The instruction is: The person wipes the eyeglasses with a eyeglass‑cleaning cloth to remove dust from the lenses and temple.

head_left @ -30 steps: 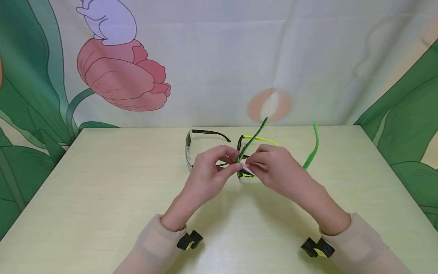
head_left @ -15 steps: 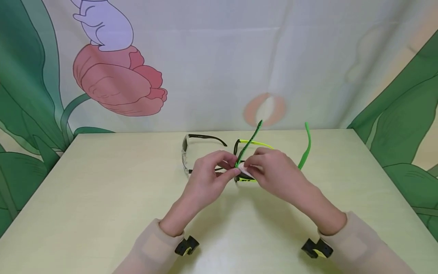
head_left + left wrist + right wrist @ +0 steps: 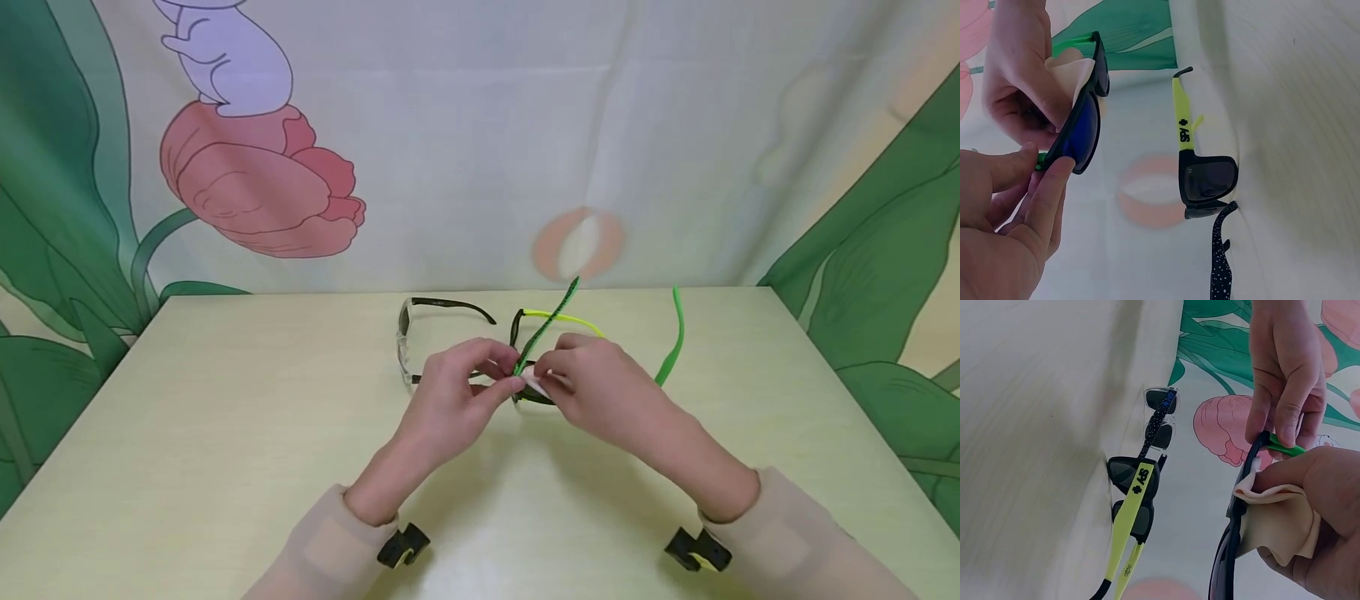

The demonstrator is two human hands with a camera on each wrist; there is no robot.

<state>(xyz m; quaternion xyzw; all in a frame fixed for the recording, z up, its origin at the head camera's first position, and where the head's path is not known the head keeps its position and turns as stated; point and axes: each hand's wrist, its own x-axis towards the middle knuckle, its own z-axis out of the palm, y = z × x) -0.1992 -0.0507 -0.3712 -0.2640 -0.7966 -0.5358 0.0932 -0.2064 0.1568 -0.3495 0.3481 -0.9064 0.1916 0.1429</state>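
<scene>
My left hand (image 3: 457, 404) pinches the hinge corner of black-framed sunglasses (image 3: 1085, 134) between thumb and fingers. They have bluish lenses and green arms, and are held up off the table with the arms unfolded. In my right hand (image 3: 611, 387), a pale folded cloth (image 3: 1282, 519) is gripped against the inner side of the lens nearest the left hand. Part of the cloth is hidden in the right palm. Behind the hands in the head view, black-and-yellow sunglasses (image 3: 1127, 515) stand on the table, partly covered by the held pair.
Clear-framed sunglasses (image 3: 403, 342) with dark speckled arms lie on the table (image 3: 225, 417), left of the yellow-armed pair. A printed curtain (image 3: 450, 167) hangs along the table's back edge.
The green-armed sunglasses have tilted and dipped slightly. My right hand shifts a little with the cloth at the lens, while the left keeps its pinch. The head view has moved slightly.
</scene>
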